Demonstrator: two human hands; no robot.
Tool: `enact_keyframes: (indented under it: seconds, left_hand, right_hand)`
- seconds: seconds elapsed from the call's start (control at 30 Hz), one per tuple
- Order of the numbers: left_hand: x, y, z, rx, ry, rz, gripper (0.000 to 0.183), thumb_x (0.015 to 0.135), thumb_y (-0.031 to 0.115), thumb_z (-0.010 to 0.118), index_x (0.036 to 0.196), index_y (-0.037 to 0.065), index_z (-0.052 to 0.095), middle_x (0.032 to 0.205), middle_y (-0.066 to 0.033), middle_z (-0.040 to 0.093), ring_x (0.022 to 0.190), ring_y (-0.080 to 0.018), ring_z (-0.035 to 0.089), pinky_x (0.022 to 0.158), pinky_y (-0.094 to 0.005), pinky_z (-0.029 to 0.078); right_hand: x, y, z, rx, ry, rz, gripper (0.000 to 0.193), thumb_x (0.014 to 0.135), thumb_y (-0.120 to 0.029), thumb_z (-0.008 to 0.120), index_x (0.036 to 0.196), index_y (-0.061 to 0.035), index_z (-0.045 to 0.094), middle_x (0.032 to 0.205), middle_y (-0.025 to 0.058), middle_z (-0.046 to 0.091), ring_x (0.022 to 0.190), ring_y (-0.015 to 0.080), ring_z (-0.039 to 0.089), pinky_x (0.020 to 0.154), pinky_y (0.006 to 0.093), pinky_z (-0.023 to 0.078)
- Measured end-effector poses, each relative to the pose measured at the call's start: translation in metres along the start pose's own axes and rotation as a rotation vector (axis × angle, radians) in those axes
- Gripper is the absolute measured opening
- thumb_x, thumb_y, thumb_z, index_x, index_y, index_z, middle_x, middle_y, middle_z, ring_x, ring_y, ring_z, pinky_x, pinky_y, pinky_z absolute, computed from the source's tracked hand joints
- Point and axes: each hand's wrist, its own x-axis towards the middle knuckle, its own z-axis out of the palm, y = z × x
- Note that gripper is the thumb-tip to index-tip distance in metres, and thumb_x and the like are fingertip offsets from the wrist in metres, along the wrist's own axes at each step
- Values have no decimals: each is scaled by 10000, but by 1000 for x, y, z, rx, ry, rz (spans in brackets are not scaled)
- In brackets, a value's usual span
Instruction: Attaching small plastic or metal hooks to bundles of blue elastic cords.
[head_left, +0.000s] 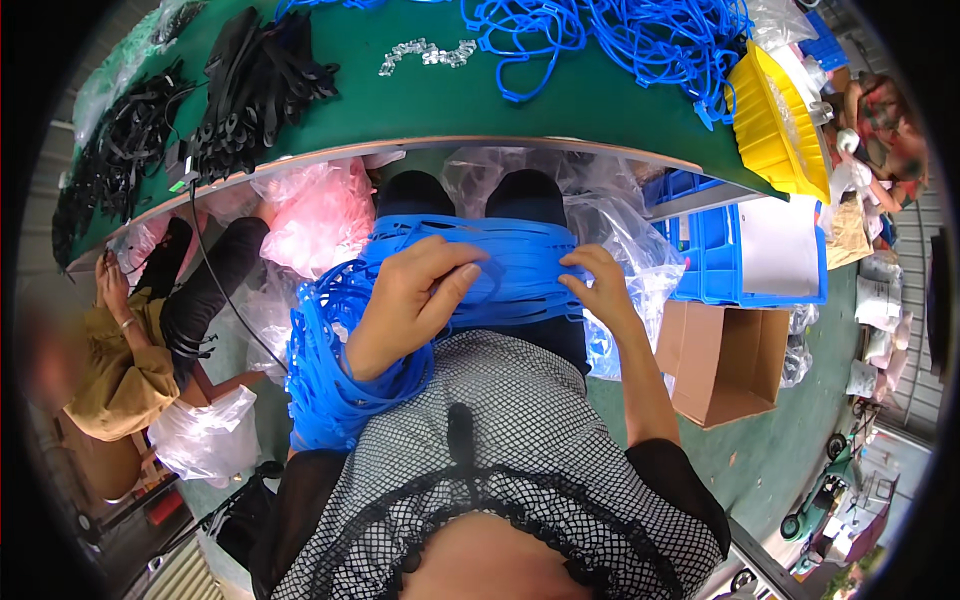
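Flat blue plastic straps (520, 240) lie side by side across my lap. Over their left part, my left hand (415, 295) has its fingers bent, with thumb and forefinger close together; whatever is between them cannot be made out. A thick bundle of looped blue straps (325, 390) hangs around my left wrist and forearm. At the right end of the lap straps, my right hand (602, 285) curls its thumb and forefinger around a strap's edge. Its other fingers are folded.
A green table (370, 105) ahead holds black straps (250, 85), small clear pieces (430, 55), tangled blue cords (640, 40) and a yellow bin (775, 125). Blue crates (770, 255) and a cardboard box (725, 365) stand right. Another person (120, 380) sits left; pink bags (315, 215) lie underneath.
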Motion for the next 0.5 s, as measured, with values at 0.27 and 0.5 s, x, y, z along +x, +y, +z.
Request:
enact_keyframes:
  seconds: [0.27,0.5]
  left_hand:
    - [1,0,4,7,-46,-17,144,815,68,603,943,11,637,651,-90,503,560,-188,486,514,-295,377]
    - [-4,-6,11,34,-62,74,132,836,108,590,924,25,643,727,-128,573,666,-256,570,598,-333,445]
  right_hand:
    - [-11,-15,-2,-145,-54,-141,241,636,-101,740,847,-69,628,875,94,589,869,296,548,749,384,433]
    - [-12,-19,-7,-169,-72,-177,150,701,-114,676,802,-53,583,789,113,578,790,322,548,704,403,422]
